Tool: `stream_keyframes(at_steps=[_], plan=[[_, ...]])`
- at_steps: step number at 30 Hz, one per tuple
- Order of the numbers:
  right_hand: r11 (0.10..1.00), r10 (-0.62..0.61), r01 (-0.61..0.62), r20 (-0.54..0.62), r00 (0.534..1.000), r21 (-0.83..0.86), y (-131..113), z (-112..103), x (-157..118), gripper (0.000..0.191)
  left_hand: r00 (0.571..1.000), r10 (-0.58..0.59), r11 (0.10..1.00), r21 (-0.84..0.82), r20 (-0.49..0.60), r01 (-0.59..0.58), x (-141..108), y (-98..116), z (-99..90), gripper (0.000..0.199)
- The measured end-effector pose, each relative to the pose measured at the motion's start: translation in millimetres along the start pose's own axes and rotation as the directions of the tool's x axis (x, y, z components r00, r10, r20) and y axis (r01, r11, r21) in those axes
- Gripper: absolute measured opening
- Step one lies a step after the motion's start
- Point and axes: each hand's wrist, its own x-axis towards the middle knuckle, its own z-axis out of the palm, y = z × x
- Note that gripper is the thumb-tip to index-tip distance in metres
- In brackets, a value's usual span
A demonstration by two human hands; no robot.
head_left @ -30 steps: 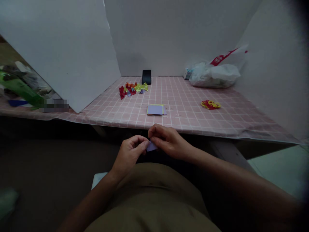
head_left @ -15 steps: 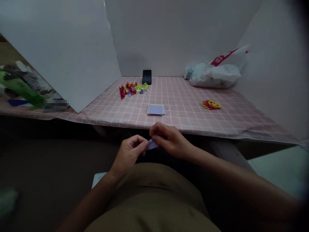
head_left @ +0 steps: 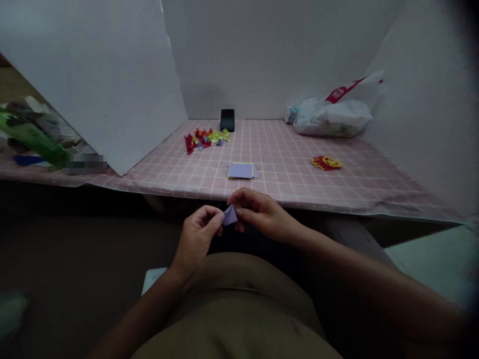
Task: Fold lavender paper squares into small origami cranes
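A small folded purple paper is between my hands, just in front of the table's front edge. My left hand pinches its left corner between thumb and fingers. On its right side, my right hand has its thumb and fingers at the paper's edge, the fingers partly behind it. A stack of purple and yellow paper squares lies on the table beyond my hands. Folded paper pieces in red, orange, yellow and purple form a cluster farther back on the left.
The table has a pink checked cover. A dark phone leans at the back wall. White plastic bags sit at the back right, with red and yellow cut-out shapes nearer. A white panel stands at the left.
The purple paper has moved slightly left and up and now shows more of its pointed shape. My right fingers have spread a little around it.
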Motion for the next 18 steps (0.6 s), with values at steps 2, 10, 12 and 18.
stream_keyframes(at_steps=[2, 10, 12, 18], plan=[[1.000, 0.002, -0.002, 0.002, 1.000, 0.012, 0.5, 0.4, 0.4, 0.010, 1.000, 0.016, 0.999, 0.045, -0.018, -0.015, -0.7, 1.1, 0.8, 0.015], [0.997, 0.079, -0.078, -0.043, 0.996, 0.010, -6.1, 2.5, -0.8, 0.014, 0.986, 0.155, 0.958, 0.255, -0.063, -0.135, -3.5, 5.2, 2.7, 0.014], [0.995, 0.102, -0.101, -0.042, 0.994, 0.012, -6.2, 4.2, -1.2, 0.013, 0.986, 0.162, 0.955, 0.257, -0.033, -0.148, -3.4, 5.1, 2.2, 0.015], [0.989, 0.141, -0.134, -0.118, 0.983, 0.063, -5.7, 7.5, -0.5, 0.007, 0.993, 0.112, 0.983, 0.142, 0.027, -0.115, -2.4, 5.7, 1.8, 0.009]])
